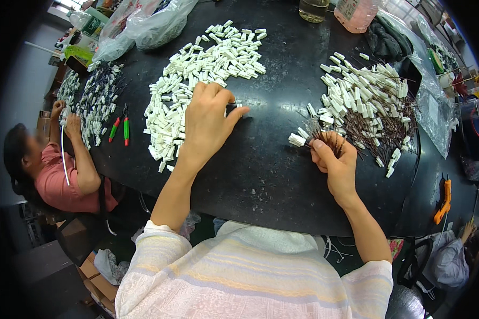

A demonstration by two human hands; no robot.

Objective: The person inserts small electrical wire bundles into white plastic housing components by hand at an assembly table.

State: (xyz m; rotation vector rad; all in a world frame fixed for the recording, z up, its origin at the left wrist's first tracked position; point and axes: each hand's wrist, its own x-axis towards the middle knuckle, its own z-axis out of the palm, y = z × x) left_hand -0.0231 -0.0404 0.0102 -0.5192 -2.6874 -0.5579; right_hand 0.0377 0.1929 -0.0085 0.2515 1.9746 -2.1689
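My left hand [209, 118] is over the right edge of a heap of small white plastic connector housings [167, 125]. Its fingers are bent, with the thumb stretched apart from them; a small light piece shows beside the index fingertip, and I cannot make out whether it touches. My right hand [335, 162] is closed round a bundle of thin brown wires [332, 141]. A white connector [297, 140] sticks out at the left of that bundle. Behind the right hand lies a pile of white connectors with brown wires [362, 101].
Two green-and-red hand tools [126, 131] lie left of the heap. Farther left, a co-worker in a pink top [72, 186] handles pieces by another wired pile [98, 90]. Plastic bags [162, 26], a liquid container [311, 9] and an orange tool [444, 202] lie around the black table [261, 196].
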